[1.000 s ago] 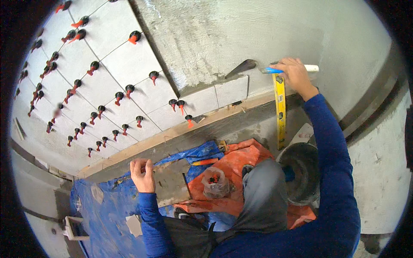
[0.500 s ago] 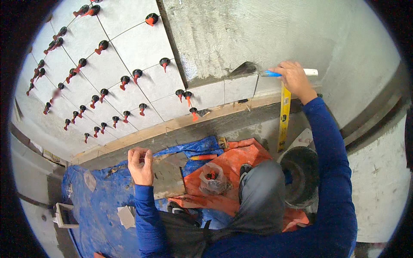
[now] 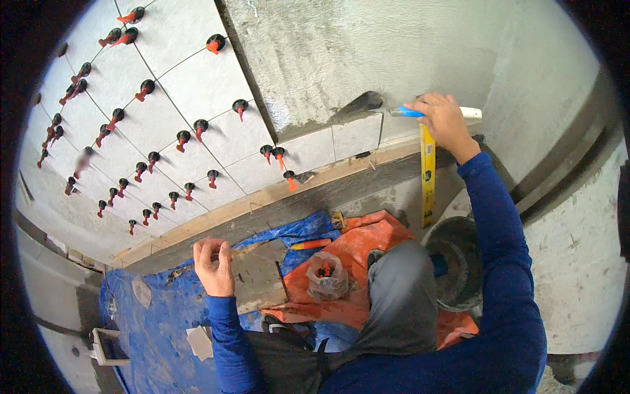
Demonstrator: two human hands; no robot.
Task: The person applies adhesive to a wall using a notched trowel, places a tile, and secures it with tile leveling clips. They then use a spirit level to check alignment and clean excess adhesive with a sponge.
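i am looking at the trowel (image 3: 367, 104) first: its dark blade is lying flat against the grey mortar on the wall (image 3: 407, 46), just above the short row of tiles (image 3: 328, 146) at the bottom edge of the tiled field. its blue and white handle is running right, and my right hand (image 3: 441, 119) is wrapped closed around it, arm stretched up and out in a blue sleeve.

my left hand (image 3: 214, 266) is down low, well apart from the right. its fingers are curled over the near edge of a grey tile (image 3: 259, 279) that is lying on the blue tarp (image 3: 157, 322) on the floor. the grip is looking closed on that edge, though i cannot tell how firmly.

just beside the right hand a yellow level (image 3: 427, 174) is standing upright against the wall, its foot near a black bucket (image 3: 456, 262). a wooden batten (image 3: 262, 197) is running along under the bottom tiles.

left of the mortar, the wall is carrying white tiles studded with red and black clips (image 3: 197, 126) at the joints.

on the floor an orange sheet (image 3: 367, 236) is overlapping the tarp, and a clear bag (image 3: 326, 276) with red pieces inside is sitting on it, between the grey tile and the bucket. two small tile offcuts (image 3: 197, 341) are lying on the tarp nearer the lower left, beside a white plastic piece (image 3: 105, 345).
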